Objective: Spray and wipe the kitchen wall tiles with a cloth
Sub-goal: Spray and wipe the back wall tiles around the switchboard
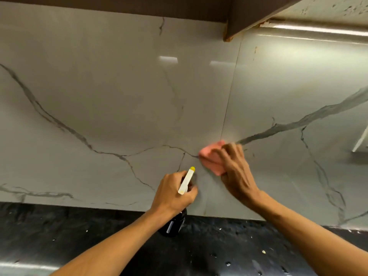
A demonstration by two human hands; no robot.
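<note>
Your left hand point(173, 196) grips the spray bottle point(186, 182); your right hand point(237, 172), fingers spread, presses the pink cloth point(210, 156) against the wall tiles point(119, 96).

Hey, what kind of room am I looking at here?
Probably a kitchen: marble-look wall tiles rise behind a dark countertop, below a brown cabinet, and the right hand presses a pink cloth on them.

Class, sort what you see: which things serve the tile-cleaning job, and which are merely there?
In use: pink cloth under the right hand; spray bottle in the left hand; wall tiles.
Just there: dark countertop; brown cabinet.
</note>
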